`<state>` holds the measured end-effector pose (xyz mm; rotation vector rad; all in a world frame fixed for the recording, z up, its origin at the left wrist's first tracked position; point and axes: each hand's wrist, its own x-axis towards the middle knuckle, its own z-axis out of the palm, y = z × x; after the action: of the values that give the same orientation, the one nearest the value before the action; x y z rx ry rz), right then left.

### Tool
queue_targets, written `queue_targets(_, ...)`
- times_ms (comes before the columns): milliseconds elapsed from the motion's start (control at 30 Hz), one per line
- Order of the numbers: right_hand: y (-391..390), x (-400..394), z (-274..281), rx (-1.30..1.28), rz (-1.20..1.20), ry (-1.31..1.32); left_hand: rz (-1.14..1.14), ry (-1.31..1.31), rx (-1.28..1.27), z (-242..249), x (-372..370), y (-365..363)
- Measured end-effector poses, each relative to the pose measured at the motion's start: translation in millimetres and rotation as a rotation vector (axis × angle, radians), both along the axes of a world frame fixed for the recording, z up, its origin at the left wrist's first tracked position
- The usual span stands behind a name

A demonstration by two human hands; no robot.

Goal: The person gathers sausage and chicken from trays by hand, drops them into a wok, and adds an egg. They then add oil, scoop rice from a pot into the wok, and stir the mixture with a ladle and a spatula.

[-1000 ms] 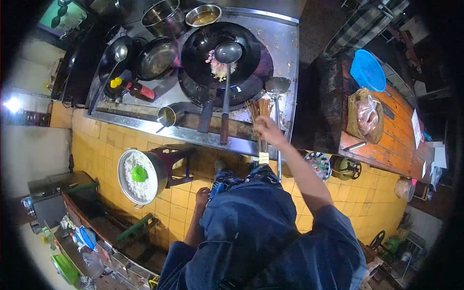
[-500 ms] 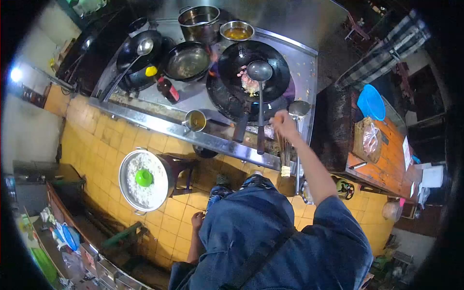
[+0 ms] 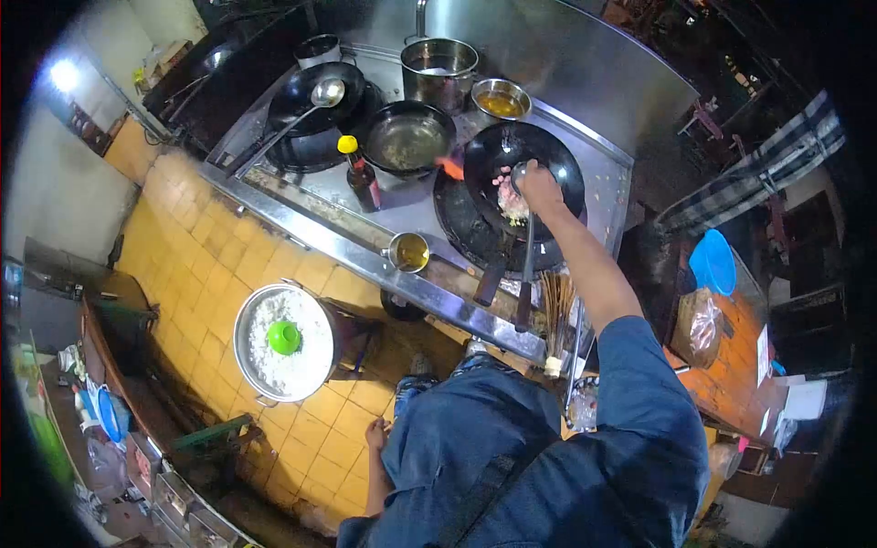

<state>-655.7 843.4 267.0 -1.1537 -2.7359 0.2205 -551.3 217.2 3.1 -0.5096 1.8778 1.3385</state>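
Note:
My right hand (image 3: 541, 190) is over the black wok (image 3: 568, 169), right at the bowl of the ladle (image 3: 519, 175). Its fingers are bunched together, and whatever they hold is hidden. Pink and pale chopped food (image 3: 510, 199) sits in the wok under the ladle, whose long handle slants down to the counter edge. A second dark handle lies beside it. Low on the left side of my body hangs my left hand (image 3: 377, 434), loosely curled with fingers a little apart and nothing visible in it.
Behind the wok stand a steel pot (image 3: 438, 87) and a bowl of yellow liquid (image 3: 501, 102). Left are a pan (image 3: 410, 146), a yellow-capped bottle (image 3: 362, 183) and a metal cup (image 3: 407, 253). A bamboo brush (image 3: 555, 315) leans at the counter edge; a large rice pot (image 3: 245, 342) stands lower left.
My right hand has moved from beside the bamboo brush up and forward to the ladle's bowl over the wok. The view has shifted, and the yellow-capped bottle now shows upright.

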Motion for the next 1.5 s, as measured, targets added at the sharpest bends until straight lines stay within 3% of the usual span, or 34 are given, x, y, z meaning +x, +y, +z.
queue_targets(100,0.3,-8.3,0.8,-0.104,-0.066,-0.062,-0.090,0.078,-0.041,-32.6,31.5,-21.5)
queue_targets(233,12.7,-12.6,-12.6,-0.120,-0.075,-0.107,-0.085,0.129,-0.110,-121.0,71.6,-61.6)
queue_targets(333,11.5,-14.0,-27.4,-0.133,-0.032,-0.126,-0.087,0.073,-0.155,-108.4,80.5,-75.7)
queue_targets(433,13.4,-16.0,-33.6,-0.105,-0.024,-0.087,-0.076,-0.019,-0.172,-59.2,62.2,-74.8)
queue_targets(533,-1.4,-18.9,-17.0,-0.109,-0.031,-0.051,0.098,0.062,0.018,-16.6,51.6,-65.9)
queue_targets(600,2.9,-22.4,-14.3,-0.093,-0.095,-0.142,-0.173,-0.040,-0.104,12.6,29.7,-63.0)
queue_targets(667,9.6,-26.1,-21.5,-0.087,-0.090,-0.126,0.090,-0.148,-0.036,16.6,29.3,-64.1)
queue_targets(867,-7.1,-19.2,29.3,-0.106,-0.328,-0.013,0.113,-0.290,0.035,5.7,20.1,-85.0)
queue_targets(933,6.1,-7.3,20.0,0.004,-0.321,0.268,0.040,-0.318,0.066,-3.1,16.5,-88.1)
queue_targets(967,32.5,2.6,-10.9,0.181,-0.251,0.430,-0.018,-0.369,0.004,-1.6,10.5,-83.0)
queue_targets(1000,20.4,15.0,11.5,0.195,-0.282,0.430,-0.065,-0.352,0.044,-5.1,8.4,-79.9)
queue_targets(1067,-7.8,44.2,50.8,-0.534,-0.435,0.679,-0.176,-0.412,-0.010,-8.9,-0.6,-66.0)
queue_targets(1100,-10.0,63.0,50.6,-0.759,-0.464,0.957,-0.209,-0.401,-0.013,-20.0,-3.6,-58.2)
queue_targets(1133,-14.7,87.7,49.0,-0.743,-0.502,0.966,-0.246,-0.393,-0.023,-28.3,-5.6,-55.1)
queue_targets(1200,-32.1,146.7,49.0,-0.848,-0.480,1.221,-0.298,-0.376,-0.025,-21.2,-18.4,-28.5)
queue_targets(1233,-49.3,179.7,49.7,-0.866,-0.479,1.315,-0.551,-0.281,0.091,-22.3,-32.3,-23.7)
queue_targets(1400,-157.8,362.0,29.9,-0.651,-0.721,1.608,-0.781,-0.217,0.065,0.6,-67.4,29.3)
queue_targets(1433,-184.9,399.3,12.1,-0.190,-0.762,1.145,-0.824,-0.221,0.061,1.1,-74.9,35.1)
queue_targets(1500,-214.6,462.5,-17.5,0.233,-0.767,0.653,-0.890,-0.220,0.055,-2.1,-85.8,49.0)
